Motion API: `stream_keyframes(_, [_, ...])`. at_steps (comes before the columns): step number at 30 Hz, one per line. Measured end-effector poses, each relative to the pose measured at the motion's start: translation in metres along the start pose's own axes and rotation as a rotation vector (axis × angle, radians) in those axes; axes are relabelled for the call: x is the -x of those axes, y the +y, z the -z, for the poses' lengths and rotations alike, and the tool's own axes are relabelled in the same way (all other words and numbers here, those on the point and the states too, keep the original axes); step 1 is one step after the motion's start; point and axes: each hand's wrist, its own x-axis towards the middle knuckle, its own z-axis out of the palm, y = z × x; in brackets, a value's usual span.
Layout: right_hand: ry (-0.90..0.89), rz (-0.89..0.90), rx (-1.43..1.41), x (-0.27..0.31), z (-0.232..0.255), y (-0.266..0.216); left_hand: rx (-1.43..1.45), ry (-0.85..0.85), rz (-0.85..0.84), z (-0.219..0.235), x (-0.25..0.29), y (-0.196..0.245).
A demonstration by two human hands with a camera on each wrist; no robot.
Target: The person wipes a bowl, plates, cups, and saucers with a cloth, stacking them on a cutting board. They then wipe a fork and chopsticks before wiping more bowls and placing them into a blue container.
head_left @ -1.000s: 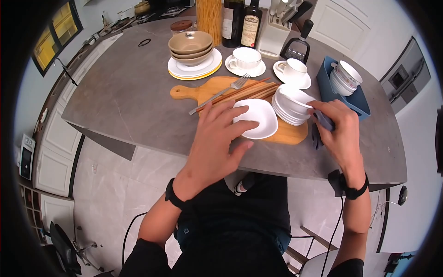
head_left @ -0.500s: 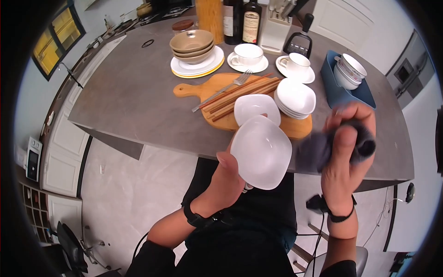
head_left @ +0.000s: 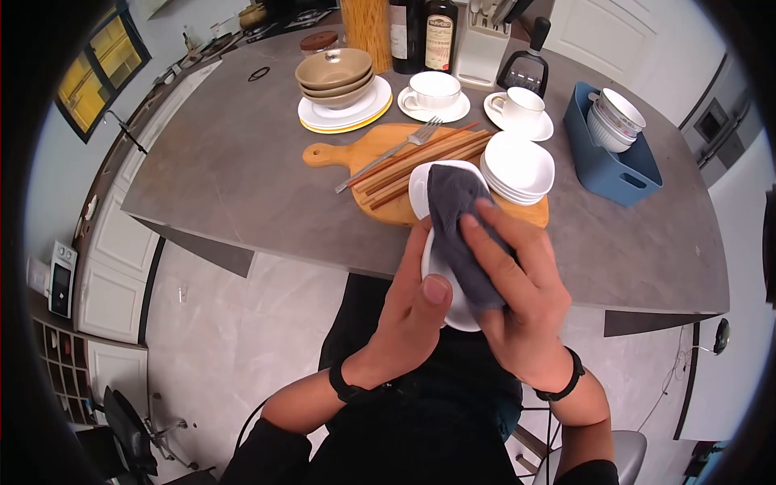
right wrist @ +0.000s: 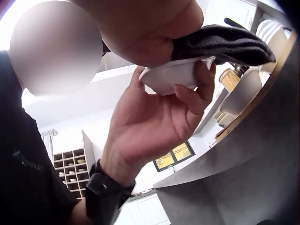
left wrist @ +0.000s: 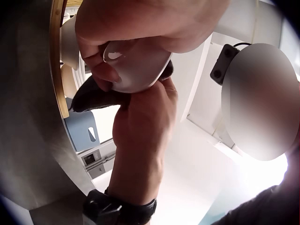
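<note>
A small white squarish bowl is gripped by the left hand, its thumb at the near side and the fingers underneath. Over the bowl, the right hand holds a dark grey cloth and presses it against the inside, covering most of the bowl in the head view. Both hands are in front of the counter's near edge. Just beyond them, a similar white dish sits on the wooden cutting board, partly hidden by the cloth. Beside it stands a stack of white dishes.
Chopsticks and a fork lie on the board. Behind are brown bowls on plates, two cups with saucers, bottles and a knife block. A blue bin holding bowls stands at the right.
The left hand took a white bowl and brought it toward the body. The right hand picked up the grey cloth, swung it left and laid it into the bowl.
</note>
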Motion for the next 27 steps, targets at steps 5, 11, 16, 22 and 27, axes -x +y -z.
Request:
stream_keyframes(5, [-0.097, -0.099, -0.258, 0.002, 0.007, -0.017, -0.079, 0.022, -0.105, 0.015, -0.01, -0.009])
stream_keyframes(11, [-0.434, -0.211, -0.756, -0.007, 0.049, -0.005, 0.017, -0.036, 0.112, 0.027, 0.0, 0.001])
stream_keyframes(16, [-0.02, 0.139, -0.008, -0.005, 0.026, -0.008, 0.05, -0.052, 0.127, 0.008, 0.008, 0.004])
stream_keyframes(22, [-0.285, 0.013, -0.143, 0.007, 0.023, -0.024, -0.117, 0.007, -0.039, 0.018, 0.009, 0.014])
stream_keyframes(27, [-0.279, -0.327, -0.98, 0.024, 0.036, -0.009, -0.125, 0.249, 0.015, 0.015, -0.001, 0.034])
